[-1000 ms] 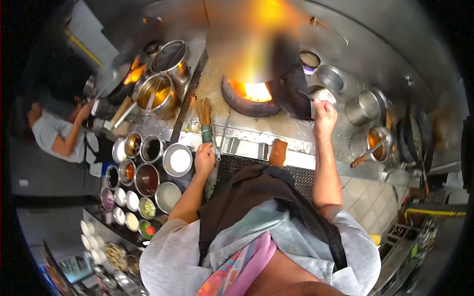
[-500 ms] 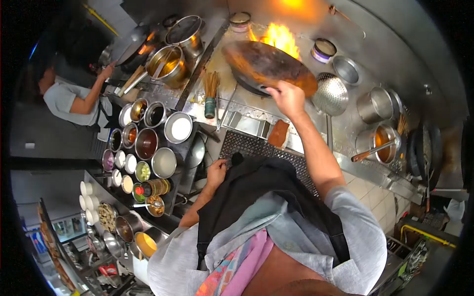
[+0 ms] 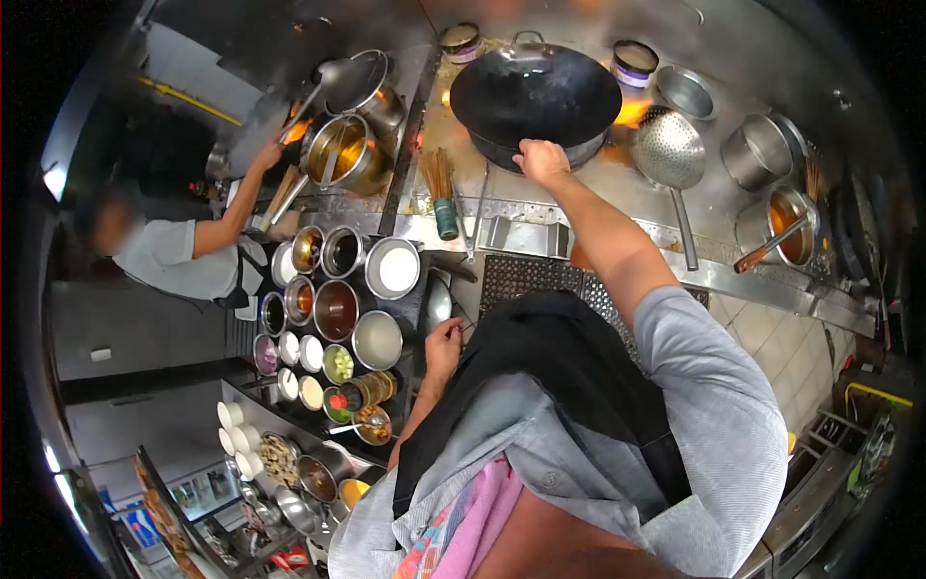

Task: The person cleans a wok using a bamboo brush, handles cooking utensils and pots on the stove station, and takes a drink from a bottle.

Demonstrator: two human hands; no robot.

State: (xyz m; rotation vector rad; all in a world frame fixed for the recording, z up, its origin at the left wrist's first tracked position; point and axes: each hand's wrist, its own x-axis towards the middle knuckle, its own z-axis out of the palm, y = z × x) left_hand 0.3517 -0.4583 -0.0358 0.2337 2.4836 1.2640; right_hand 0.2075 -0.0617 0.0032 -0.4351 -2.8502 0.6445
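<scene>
- Showing in the head view, the curled right hand is gripping the near side of the wok, behind the worktop's front edge.
- Flames are burning beside it; a slipping grip could be causing burns.
- The left hand is hanging partly curled, any contents hidden.
</scene>
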